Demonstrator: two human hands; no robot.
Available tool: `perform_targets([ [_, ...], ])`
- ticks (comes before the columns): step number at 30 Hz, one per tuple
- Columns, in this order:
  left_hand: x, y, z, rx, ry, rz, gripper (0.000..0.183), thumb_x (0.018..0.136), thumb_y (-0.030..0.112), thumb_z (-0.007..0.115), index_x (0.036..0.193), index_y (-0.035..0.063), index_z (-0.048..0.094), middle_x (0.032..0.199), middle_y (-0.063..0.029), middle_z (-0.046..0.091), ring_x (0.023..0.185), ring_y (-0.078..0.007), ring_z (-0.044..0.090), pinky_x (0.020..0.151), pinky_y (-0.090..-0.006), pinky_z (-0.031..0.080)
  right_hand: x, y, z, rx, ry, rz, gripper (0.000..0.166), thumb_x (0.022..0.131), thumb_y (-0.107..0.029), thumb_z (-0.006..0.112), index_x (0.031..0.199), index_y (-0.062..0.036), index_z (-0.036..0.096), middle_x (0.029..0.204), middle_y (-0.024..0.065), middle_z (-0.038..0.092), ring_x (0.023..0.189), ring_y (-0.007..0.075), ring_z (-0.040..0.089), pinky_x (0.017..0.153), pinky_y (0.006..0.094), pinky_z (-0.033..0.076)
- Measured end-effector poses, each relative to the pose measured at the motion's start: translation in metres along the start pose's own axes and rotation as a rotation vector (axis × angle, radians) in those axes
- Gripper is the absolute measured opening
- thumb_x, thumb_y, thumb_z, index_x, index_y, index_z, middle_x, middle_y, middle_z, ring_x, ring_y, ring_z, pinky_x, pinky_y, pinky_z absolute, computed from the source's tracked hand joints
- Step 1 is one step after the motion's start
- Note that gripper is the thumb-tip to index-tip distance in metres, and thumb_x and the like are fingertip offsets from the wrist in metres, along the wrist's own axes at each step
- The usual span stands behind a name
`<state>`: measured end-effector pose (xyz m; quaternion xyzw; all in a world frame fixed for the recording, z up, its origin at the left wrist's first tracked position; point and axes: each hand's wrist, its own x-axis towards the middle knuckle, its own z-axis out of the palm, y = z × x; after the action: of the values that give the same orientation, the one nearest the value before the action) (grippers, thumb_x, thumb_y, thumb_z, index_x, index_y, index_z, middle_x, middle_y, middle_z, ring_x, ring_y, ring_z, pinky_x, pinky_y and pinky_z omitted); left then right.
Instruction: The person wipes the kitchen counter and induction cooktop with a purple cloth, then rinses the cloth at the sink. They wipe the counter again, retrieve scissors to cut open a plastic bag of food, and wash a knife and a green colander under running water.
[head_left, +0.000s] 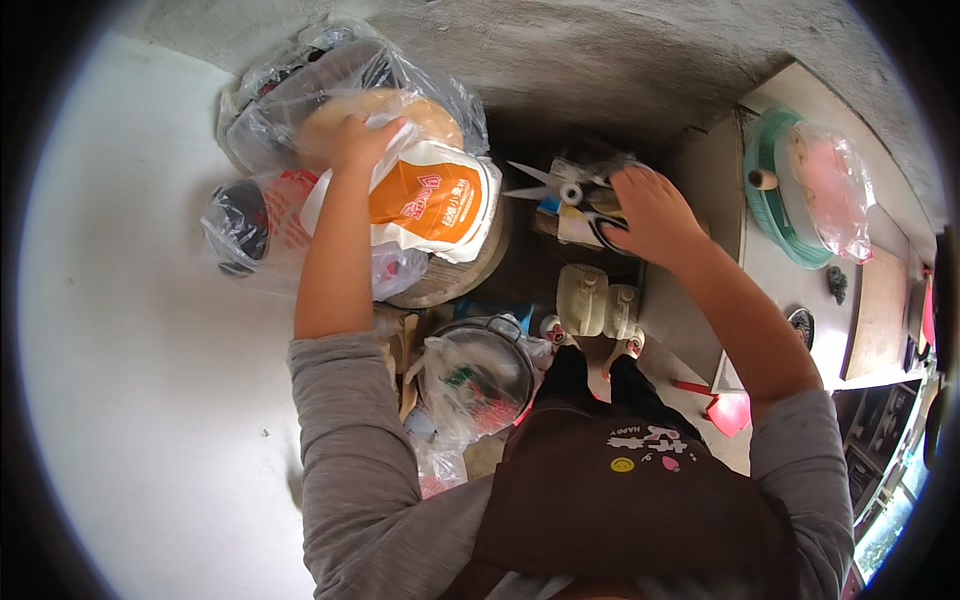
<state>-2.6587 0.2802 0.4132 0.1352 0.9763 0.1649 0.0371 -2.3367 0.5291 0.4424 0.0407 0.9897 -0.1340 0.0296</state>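
My left hand (360, 146) grips the gathered top of a white and orange flour bag (427, 196), which bears printed writing. The bag lies on a round wooden lid (480, 262). Right behind my left hand, a round tan object (442, 120) shows beside a large clear plastic bag (292, 105). To the right, my right hand (652, 214) holds a pair of scissors (571, 193) by its dark handles. The blades are spread apart and point left toward the flour bag, with a gap between them and it.
Two pale plastic jugs (583, 301) stand by my feet. A lidded pot (480, 367) under plastic film sits below the wooden lid. On the right counter are a green basin (765, 187), a pink plastic bag (829, 187) and a cutting board (877, 307). A white wall (150, 315) rises at left.
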Motion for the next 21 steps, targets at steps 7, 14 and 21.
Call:
perform_targets([
  [7,-0.002,-0.017,-0.008,0.195,0.102,0.243,0.032,0.075,0.029,0.07,0.085,-0.0003,0.065,0.084,-0.0207,0.065,0.079,-0.0327,0.063,0.07,-0.041,0.047,0.116,-0.009,0.021,-0.147,0.064,-0.136,0.057,0.069,-0.036,0.071,0.111,-0.0032,0.051,0.109,0.0109,0.056,0.109,0.0257,0.051,0.092,0.0358,0.041],
  [14,-0.059,-0.045,-0.03,-0.043,0.446,0.633,0.019,0.077,0.012,0.067,0.069,-0.0024,0.057,0.066,-0.0141,0.05,0.065,-0.0335,0.049,0.06,-0.0415,0.038,0.214,-0.039,-0.008,-0.407,0.186,-0.471,0.062,0.061,-0.033,0.076,0.109,-0.003,0.05,0.108,0.0095,0.055,0.106,0.025,0.052,0.092,0.036,0.042],
  [21,-0.07,-0.048,-0.023,0.032,0.489,0.75,0.008,0.07,0.008,0.066,0.074,0.0057,0.059,0.074,-0.0042,0.053,0.072,-0.0259,0.051,0.066,-0.0381,0.038,0.288,-0.083,-0.025,-0.5,-0.002,-0.816,0.06,0.051,-0.03,0.079,0.099,-0.0029,0.056,0.098,0.0098,0.059,0.101,0.026,0.055,0.09,0.035,0.042],
])
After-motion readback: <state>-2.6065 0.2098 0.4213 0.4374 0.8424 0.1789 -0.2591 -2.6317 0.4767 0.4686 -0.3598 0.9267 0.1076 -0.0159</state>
